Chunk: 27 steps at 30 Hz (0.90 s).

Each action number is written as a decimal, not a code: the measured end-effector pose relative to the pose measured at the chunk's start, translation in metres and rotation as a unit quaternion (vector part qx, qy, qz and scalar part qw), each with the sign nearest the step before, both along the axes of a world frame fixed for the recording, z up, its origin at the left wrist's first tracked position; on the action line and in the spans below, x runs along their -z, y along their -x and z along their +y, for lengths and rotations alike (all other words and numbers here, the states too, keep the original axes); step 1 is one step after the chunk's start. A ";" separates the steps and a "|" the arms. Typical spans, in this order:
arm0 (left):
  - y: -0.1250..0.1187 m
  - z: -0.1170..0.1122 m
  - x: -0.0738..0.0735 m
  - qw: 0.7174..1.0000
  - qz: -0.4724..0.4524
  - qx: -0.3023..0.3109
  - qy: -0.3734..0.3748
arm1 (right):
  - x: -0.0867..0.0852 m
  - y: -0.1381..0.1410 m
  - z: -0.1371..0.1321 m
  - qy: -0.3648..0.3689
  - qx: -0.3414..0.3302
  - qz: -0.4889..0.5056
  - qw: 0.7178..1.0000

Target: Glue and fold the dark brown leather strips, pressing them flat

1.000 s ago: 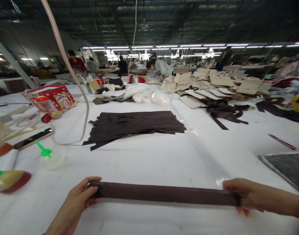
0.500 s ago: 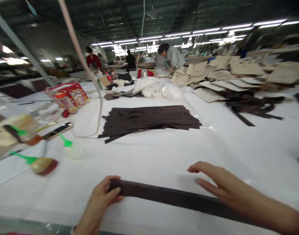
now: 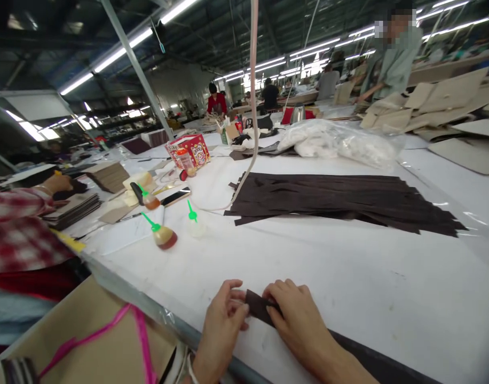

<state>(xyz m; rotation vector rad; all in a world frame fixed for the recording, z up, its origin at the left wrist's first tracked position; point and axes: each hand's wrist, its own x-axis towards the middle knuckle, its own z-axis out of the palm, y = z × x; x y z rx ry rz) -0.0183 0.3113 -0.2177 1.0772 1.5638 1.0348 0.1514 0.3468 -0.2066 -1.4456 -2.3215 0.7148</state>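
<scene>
A long dark brown strip of leather-like material lies along the near edge of the white table and runs out of view at the lower right. At its left end, my left hand has its thumb and curled fingertips closed at the strip's tip. My right hand grips the strip a short way in, thumb on the near side and fingers bent over the far edge. Part of the strip is hidden under my right hand and forearm. Farther back lies a flat pile of similar dark strips.
Squeeze bottles with green spouts stand at left near a phone and a red box. A hanging hose reaches the table. Plastic-wrapped white material and beige pieces lie behind. A person in a plaid sleeve works at left.
My view has swung left. My right hand, before open above the strip, has come over to grip it beside my left hand, which stays at the strip's end.
</scene>
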 end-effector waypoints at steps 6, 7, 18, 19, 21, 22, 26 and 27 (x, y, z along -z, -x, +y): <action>0.007 -0.014 -0.003 0.866 0.364 0.147 -0.310 | 0.004 0.003 0.002 -0.010 -0.013 0.018 1.000; 0.008 -0.015 0.000 0.830 0.394 0.199 -0.342 | 0.005 0.003 0.003 -0.010 -0.016 0.020 1.000; 0.028 -0.012 0.017 0.747 0.494 0.243 -0.374 | 0.014 0.002 0.006 -0.029 -0.061 0.055 0.996; 0.029 -0.012 0.016 0.746 0.494 0.246 -0.373 | 0.015 0.001 0.006 -0.034 -0.067 0.057 0.996; 0.030 -0.012 0.015 0.740 0.497 0.257 -0.373 | 0.016 0.000 0.005 -0.045 -0.080 0.056 0.994; 0.031 -0.011 0.015 0.737 0.499 0.261 -0.374 | 0.017 0.000 0.004 -0.051 -0.086 0.053 0.994; 0.033 -0.011 0.016 0.724 0.511 0.270 -0.377 | 0.019 -0.001 0.002 -0.096 -0.109 0.025 0.989; 0.034 -0.011 0.016 0.722 0.514 0.271 -0.375 | 0.019 -0.001 0.001 -0.107 -0.115 0.018 0.987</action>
